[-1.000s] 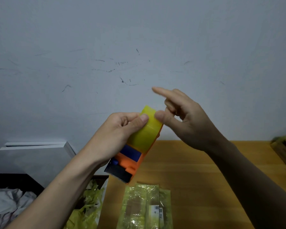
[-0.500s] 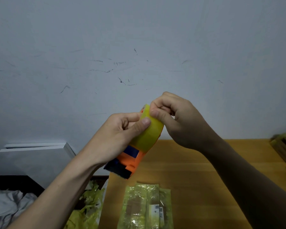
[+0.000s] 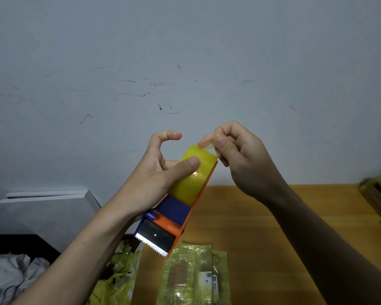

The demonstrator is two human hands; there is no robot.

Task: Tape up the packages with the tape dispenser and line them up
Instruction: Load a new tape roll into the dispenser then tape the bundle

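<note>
While nearest on the table (image 3: 262,216) a film-wrapped package (image 3: 194,276) lies untaped, left hand (image 3: 156,179) grips the raised tape dispenser (image 3: 178,205); right hand (image 3: 235,155) pinches the tape end (image 3: 207,146) off the yellow roll (image 3: 191,177). Taping, lining up: outstanding.

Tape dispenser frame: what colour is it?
Orange frame on the tape dispenser, with blue parts; seen in the head view.
</note>
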